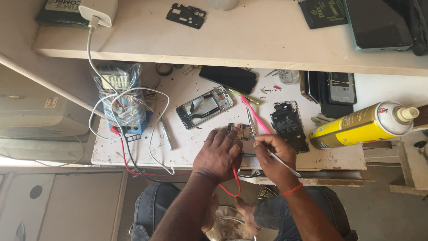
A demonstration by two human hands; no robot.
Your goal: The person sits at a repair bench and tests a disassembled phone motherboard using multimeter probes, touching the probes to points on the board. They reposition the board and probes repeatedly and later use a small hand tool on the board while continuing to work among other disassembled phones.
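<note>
The small circuit board [243, 132], lying on the bench [196, 147] just right of the opened phone frame [205, 107], is best steadied flat under the left hand [218, 154] while the right hand [274, 154], its grip closed on a thin metal tool [285, 164], is kept low.

Yellow spray can [363, 125] with blue label: lying right of workbench [196, 147]. Dark phone screen [228, 79]: bench rear. Green box [58, 13], black packet [322, 13], dark-screened phone [378, 24]: shelf above.

A yellow spray can [363, 125] lies right, a wrapped meter [121, 99] left
</note>
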